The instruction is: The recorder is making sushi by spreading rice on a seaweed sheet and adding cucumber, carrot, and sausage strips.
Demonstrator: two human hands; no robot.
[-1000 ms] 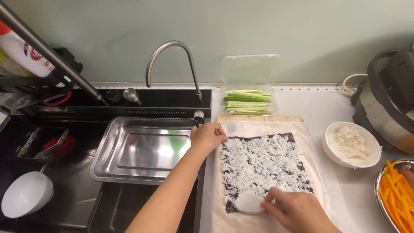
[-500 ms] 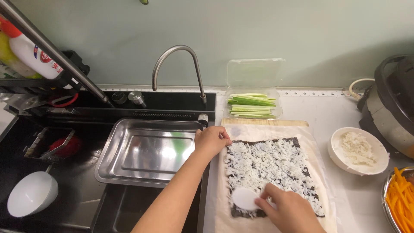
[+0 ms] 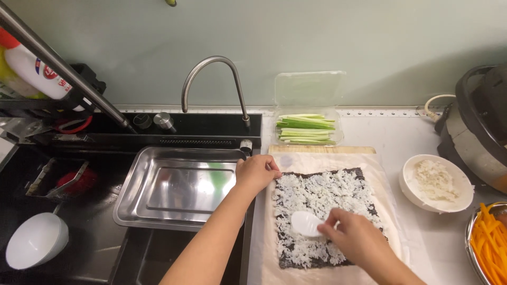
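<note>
A dark seaweed sheet (image 3: 364, 172) covered with white rice (image 3: 322, 196) lies on a pale mat (image 3: 388, 182) on the counter. My right hand (image 3: 351, 240) grips a white rice paddle (image 3: 306, 224) and presses its blade onto the rice near the sheet's lower middle. My left hand (image 3: 257, 173) rests with curled fingers on the mat's left edge, at the sheet's top-left corner, holding it down.
A steel tray (image 3: 179, 187) sits over the sink left of the mat, a faucet (image 3: 214, 79) behind it. Cucumber strips fill a clear box (image 3: 307, 129) at the back. A white bowl of rice (image 3: 435, 182), carrot sticks (image 3: 491, 243) and a rice cooker (image 3: 483, 124) stand right. White bowl (image 3: 36, 240) lower left.
The view has shifted a little. My right hand has slid the paddle up from the sheet's lower-left part toward its middle. My left hand has stayed on the mat's left edge.
</note>
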